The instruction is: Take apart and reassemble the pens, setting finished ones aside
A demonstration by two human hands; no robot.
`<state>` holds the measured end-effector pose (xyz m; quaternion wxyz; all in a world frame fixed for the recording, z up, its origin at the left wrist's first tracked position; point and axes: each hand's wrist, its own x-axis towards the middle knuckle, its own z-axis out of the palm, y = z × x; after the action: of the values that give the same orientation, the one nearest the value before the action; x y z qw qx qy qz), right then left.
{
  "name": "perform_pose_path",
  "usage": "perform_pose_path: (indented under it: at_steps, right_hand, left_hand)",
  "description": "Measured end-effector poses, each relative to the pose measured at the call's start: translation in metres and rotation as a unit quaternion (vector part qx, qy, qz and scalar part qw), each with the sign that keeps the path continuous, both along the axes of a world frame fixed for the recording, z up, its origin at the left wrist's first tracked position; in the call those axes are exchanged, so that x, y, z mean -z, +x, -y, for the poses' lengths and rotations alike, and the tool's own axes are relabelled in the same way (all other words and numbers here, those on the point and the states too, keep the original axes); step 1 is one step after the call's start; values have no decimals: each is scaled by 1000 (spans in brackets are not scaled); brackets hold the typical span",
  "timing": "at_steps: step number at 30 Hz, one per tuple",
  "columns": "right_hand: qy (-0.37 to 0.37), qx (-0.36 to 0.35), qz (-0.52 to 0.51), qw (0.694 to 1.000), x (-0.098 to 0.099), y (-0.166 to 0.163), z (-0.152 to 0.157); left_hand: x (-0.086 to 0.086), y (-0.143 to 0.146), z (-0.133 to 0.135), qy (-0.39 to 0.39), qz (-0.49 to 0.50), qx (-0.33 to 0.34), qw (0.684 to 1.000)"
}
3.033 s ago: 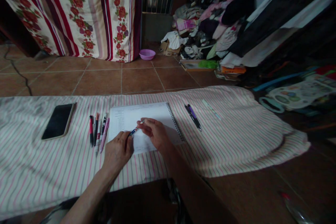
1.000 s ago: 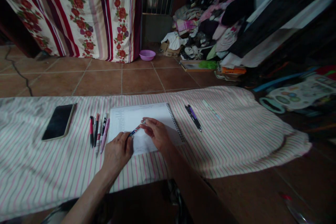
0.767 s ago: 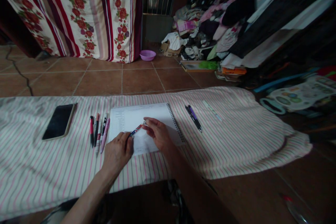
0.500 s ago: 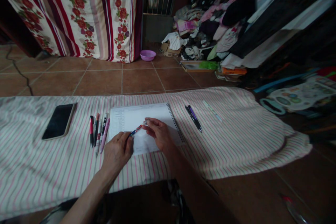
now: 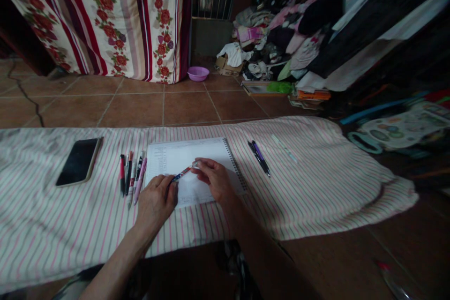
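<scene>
A slim pen (image 5: 183, 173) with a blue, red and white pattern slants between my hands above a spiral notebook (image 5: 197, 150). My left hand (image 5: 158, 199) is closed round its lower, dark blue end. With thumb and fingertips, my right hand (image 5: 215, 179) pinches the upper end, where a small pale piece partly shows. My fingers hide the exact shape of that piece. The notebook lies open at a mostly white page, with printed lines along its left side and its coil on the right.
Several pens (image 5: 132, 178) lie left of the notebook, beside a dark smartphone (image 5: 79, 161). Two pens (image 5: 259, 158) and a pale patterned strip (image 5: 284, 148) lie to the right. A striped cloth (image 5: 316, 183) covers the low surface. Beyond are a purple basin (image 5: 198, 73) and piled clothes (image 5: 274, 33).
More of the pen's orange-red upper part shows between my hands, and its upper end now meets my right fingertips. My left hand has shifted very slightly left.
</scene>
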<state>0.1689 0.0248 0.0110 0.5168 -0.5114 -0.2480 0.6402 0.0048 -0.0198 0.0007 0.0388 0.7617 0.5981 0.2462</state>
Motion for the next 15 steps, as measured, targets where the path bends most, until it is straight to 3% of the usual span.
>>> perform_pose_path:
  at_steps: [15]
  right_hand:
    - [37,-11,79,996,4,9,-1]
  left_hand:
    - [1,-2,-1,24,-16,18,999]
